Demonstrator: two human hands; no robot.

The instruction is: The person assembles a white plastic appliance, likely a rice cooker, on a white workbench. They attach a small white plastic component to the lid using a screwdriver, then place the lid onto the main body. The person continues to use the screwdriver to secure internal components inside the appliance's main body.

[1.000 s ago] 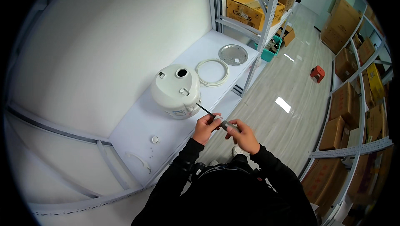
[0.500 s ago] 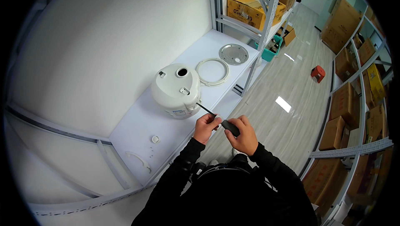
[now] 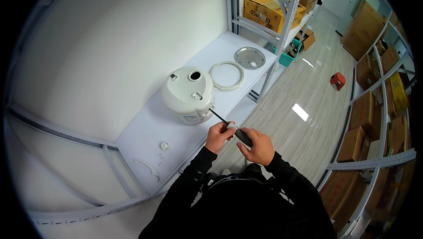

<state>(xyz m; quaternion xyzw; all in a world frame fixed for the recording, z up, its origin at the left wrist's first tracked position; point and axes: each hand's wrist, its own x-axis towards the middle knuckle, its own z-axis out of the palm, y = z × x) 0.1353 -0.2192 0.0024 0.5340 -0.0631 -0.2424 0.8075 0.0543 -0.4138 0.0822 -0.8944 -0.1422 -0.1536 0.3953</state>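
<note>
A black screwdriver [image 3: 243,137] points up and left, its tip at the lower right side of a white rice cooker [image 3: 187,96]. My right hand [image 3: 259,146] is closed on its dark handle, thumb on the near side. My left hand [image 3: 217,137] is closed around the front end of the screwdriver. A small white piece shows at its fingertips; whether it belongs to the screwdriver I cannot tell. On top, the cooker has a round dark hole and two small recesses. Behind it lie a white ring [image 3: 213,80] and a round metal plate [image 3: 249,58].
The cooker stands on a white table [image 3: 141,140]. A small white cap [image 3: 165,145], a curved white strip [image 3: 146,167] and several tiny bits lie at the near left. Beyond are a shelf post [image 3: 288,18], yellow box [image 3: 269,12], teal crate [image 3: 288,53] and red stool [image 3: 338,81].
The view has shifted slightly, so the scene sits a little further right. My right hand's fingers have changed position on the screwdriver handle. The tip remains at the cooker's side.
</note>
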